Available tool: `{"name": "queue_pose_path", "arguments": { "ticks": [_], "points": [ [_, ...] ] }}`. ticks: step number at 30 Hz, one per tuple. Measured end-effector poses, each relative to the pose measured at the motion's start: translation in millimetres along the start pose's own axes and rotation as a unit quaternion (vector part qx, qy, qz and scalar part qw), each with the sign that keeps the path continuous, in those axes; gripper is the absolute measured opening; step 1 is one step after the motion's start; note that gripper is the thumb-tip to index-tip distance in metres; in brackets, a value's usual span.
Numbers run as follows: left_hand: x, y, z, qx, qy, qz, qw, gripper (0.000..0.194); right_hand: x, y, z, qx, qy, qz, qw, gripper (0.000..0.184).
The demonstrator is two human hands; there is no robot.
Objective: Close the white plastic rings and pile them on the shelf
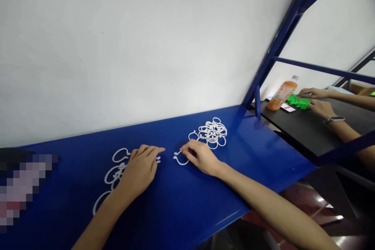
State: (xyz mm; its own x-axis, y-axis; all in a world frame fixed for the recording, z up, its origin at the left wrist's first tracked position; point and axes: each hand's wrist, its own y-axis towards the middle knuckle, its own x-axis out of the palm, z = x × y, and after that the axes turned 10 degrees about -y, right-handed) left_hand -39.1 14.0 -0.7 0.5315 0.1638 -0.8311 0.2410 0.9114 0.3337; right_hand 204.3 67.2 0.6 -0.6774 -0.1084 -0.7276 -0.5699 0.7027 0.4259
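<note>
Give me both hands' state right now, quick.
Left hand: palm down over a white piece; whether it grips cannot be told.
Right hand: closed, fingertips pinching an open white ring.

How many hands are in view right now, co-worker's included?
4: the left hand over white rings; the right hand pinching another ring; a co-worker's far hand and near hand at the green pieces. Any outside the frame can't be counted.
</note>
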Motion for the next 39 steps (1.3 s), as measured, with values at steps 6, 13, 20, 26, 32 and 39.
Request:
{"name": "queue_pose_path", "arguments": {
  "ticks": [6,13,20,26,32,39],
  "points": [
    [5.8,-1,24,0.038,-0.137,0.019,0.99,0.017,2,-2,-14,0.058,0.127,-0.013,0.99,0.008],
    [0.6,1,28,0.106,-0.218,0.055,0.969,0.019,-2,-9,-23,0.035,0.202,-0.101,0.973,0.012],
    [-0.5,2,35,0.018,-0.228,0.01,0.973,0.029,-1,-13,-25,-0.049,0.109,-0.081,0.99,0.014],
    [-12.3,7,20,-0.114,-0.248,0.021,0.962,0.028,-12,-8,-27,-0.1,-0.01,-0.029,0.995,0.027],
    [-13.1,7,21,-0.148,-0.284,-0.016,0.947,0.035,-17,-10,-25,-0.22,-0.163,-0.003,0.962,0.026],
    [-19.1,2,-9,-0.063,-0.037,0.055,0.996,0.035,-30,16,10,-0.102,-0.346,0.0,0.933,0.026]
  ]
}}
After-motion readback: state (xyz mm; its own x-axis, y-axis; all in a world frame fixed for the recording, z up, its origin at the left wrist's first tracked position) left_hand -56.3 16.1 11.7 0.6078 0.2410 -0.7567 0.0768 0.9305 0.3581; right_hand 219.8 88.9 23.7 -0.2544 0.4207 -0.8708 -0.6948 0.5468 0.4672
